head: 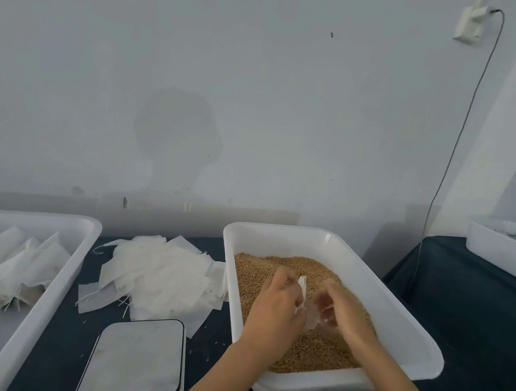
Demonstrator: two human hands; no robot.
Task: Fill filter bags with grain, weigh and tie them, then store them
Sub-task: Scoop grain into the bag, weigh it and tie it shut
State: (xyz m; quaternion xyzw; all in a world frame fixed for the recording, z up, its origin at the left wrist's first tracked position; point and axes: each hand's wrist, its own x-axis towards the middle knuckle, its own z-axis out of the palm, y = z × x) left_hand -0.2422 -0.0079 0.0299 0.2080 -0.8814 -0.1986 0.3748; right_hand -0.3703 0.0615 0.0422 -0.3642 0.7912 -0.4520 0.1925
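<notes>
Fingers [298, 299] of your left hand [276, 306] pinch one edge of the filter bag [303, 292] while your right hand [343, 311] grips the other, spreading its mouth low over the grain [274, 263] in the white tray [396, 320] at lower right of the frame, so spills fall back in.

No text, label, brand, number or sign can be read anywhere in view. The scale [135, 361] beside the grain tray [402, 327] shows only a blank top, with no display or digits visible.
</notes>
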